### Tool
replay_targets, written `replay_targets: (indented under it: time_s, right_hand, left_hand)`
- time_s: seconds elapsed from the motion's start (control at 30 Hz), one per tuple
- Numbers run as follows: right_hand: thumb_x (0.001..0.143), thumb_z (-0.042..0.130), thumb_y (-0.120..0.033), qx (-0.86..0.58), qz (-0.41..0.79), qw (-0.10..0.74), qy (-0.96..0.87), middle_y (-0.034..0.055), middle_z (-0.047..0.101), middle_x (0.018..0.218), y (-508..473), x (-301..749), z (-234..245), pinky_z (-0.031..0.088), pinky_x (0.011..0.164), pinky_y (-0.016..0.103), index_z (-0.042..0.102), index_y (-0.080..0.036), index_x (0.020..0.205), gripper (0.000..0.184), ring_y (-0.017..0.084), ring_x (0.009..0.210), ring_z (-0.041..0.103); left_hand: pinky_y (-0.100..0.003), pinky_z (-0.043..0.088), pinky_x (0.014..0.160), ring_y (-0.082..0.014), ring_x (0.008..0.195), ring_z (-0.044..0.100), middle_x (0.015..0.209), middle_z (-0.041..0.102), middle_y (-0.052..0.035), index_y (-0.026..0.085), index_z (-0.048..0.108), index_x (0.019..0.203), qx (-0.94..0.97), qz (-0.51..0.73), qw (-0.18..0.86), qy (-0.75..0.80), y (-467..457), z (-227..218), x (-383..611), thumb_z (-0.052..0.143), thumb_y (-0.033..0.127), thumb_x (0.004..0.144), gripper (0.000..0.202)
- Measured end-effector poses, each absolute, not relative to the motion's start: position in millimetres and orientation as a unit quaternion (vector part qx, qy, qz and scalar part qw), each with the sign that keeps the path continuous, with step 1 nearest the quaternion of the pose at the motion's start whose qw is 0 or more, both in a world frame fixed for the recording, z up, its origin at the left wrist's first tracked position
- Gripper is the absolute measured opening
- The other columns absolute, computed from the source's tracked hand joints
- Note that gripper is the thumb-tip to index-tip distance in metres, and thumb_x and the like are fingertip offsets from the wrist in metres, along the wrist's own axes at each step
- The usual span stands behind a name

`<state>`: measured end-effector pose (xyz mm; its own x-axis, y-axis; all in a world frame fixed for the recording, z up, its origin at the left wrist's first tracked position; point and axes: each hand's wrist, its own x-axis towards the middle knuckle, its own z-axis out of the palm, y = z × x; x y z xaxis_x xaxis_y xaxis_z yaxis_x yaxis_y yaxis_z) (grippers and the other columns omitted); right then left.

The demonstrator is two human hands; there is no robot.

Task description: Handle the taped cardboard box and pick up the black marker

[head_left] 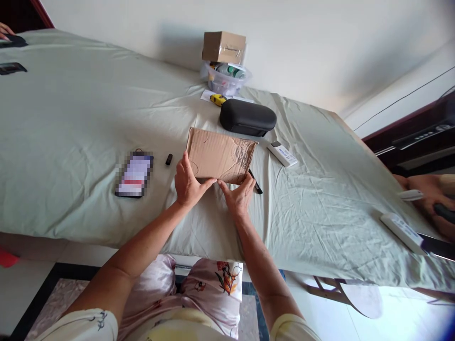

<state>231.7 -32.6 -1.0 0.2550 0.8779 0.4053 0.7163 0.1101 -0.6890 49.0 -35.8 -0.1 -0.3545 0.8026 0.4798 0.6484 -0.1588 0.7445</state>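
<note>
Two grips, left [188, 182], right [238, 195], open on cardboard parcel [220, 155]; black case [248, 117] just beyond, marker [255, 182] beside.

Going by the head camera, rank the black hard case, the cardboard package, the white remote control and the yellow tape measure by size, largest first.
1. Black hard case and cardboard package: too alike to rank.
2. White remote control.
3. Yellow tape measure, though it sits farther away.

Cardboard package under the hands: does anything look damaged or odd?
Yes: the flat cardboard package looks scuffed, with torn-looking creases and dark curved marks at the end nearest the right hand. The cause cannot be told.
</note>
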Motion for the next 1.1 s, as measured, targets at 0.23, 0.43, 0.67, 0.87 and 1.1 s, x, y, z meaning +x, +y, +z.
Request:
replay_targets:
  time_s: [0.23, 0.43, 0.67, 0.87, 1.1]
  right_hand:
    - [0.081, 0.074, -0.078, -0.624, 0.097, 0.468, -0.619, 0.0098, 0.058, 0.108, -28, 243, -2, 0.058, 0.089, 0.047, 0.056, -0.025, 0.135, 0.078, 0.029, 0.101, 0.058]
    - [0.097, 0.054, -0.071, -0.579, 0.146, 0.491, -0.635, 0.0100, 0.066, 0.098, -40, 247, 17, 0.059, 0.080, 0.041, 0.067, -0.025, 0.118, 0.053, 0.025, 0.089, 0.064]
    - [0.085, 0.066, -0.082, -0.544, 0.200, 0.487, -0.653, 0.0042, 0.067, 0.072, -59, 231, 16, 0.059, 0.070, 0.040, 0.063, -0.027, 0.089, 0.055, 0.020, 0.065, 0.062]
    - [0.091, 0.060, -0.080, -0.535, 0.216, 0.500, -0.646, 0.0005, 0.063, 0.069, -58, 220, 10, 0.052, 0.060, 0.033, 0.050, -0.028, 0.082, 0.054, 0.016, 0.058, 0.058]
    - [0.095, 0.057, -0.077, -0.506, 0.316, 0.494, -0.633, -0.0003, 0.067, 0.074, -61, 218, 17, 0.056, 0.061, 0.034, 0.063, -0.027, 0.116, 0.055, 0.016, 0.058, 0.062]
  left_hand:
    - [-0.055, 0.049, 0.118, -0.0446, 0.147, 0.052, 0.160, 0.047, -0.0253, 0.022, 0.018, 0.170, 0.559, 0.550, 0.091, 0.614, -30, -3, 42, 0.088, 0.072, 0.072, 0.130]
    - [-0.045, 0.059, 0.105, -0.0396, 0.151, 0.047, 0.164, 0.040, -0.0233, 0.025, 0.020, 0.168, 0.538, 0.599, 0.104, 0.584, -21, -2, 25, 0.087, 0.061, 0.080, 0.117]
    - [-0.054, 0.040, 0.128, -0.0385, 0.161, 0.035, 0.172, 0.031, -0.0191, 0.022, 0.059, 0.147, 0.583, 0.554, 0.076, 0.589, -20, 7, 4, 0.062, 0.056, 0.100, 0.058]
    - [-0.060, 0.025, 0.135, -0.0403, 0.170, 0.015, 0.184, 0.010, -0.0105, 0.024, 0.069, 0.140, 0.657, 0.529, 0.057, 0.534, -27, 5, 24, 0.051, 0.062, 0.104, 0.055]
    - [-0.071, 0.023, 0.132, -0.0493, 0.169, 0.011, 0.183, 0.010, -0.0149, 0.025, 0.065, 0.140, 0.755, 0.492, 0.043, 0.433, -34, -4, 41, 0.068, 0.077, 0.089, 0.073]
